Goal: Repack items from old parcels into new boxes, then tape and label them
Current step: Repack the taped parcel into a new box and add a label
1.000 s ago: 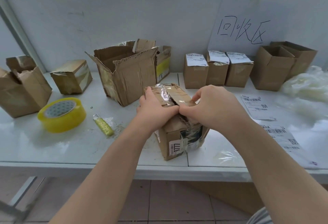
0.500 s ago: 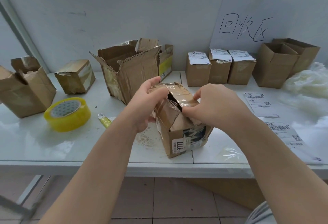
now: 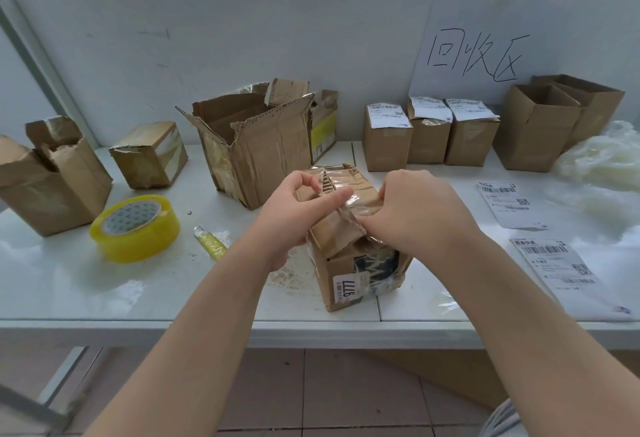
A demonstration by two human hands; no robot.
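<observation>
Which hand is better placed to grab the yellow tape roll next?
Left, likely. The yellow tape roll lies left of the taped brown cardboard parcel, nearer the left hand; the right hand would have to cross the parcel. Both grip its flaps now.

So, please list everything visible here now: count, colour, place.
taped parcel: 1, brown, front centre
large torn box: 1, brown, behind the parcel
yellow-sided box: 1, brown, beside large torn box
labelled boxes: 3, brown, white labels, back right
open boxes: 2, brown, back far right
small taped box: 1, brown, back left
ripped box: at least 1, brown, far left
tape roll: 1, yellow, front left
small yellow object: 1, right of tape roll
shipping labels: 2, white, right side
plastic film: 1 heap, whitish, far right
handwritten sign: 1, white, wall
table: 1, white
left hand: 1, pinching parcel's top flap
right hand: 1, gripping parcel's taped top
</observation>
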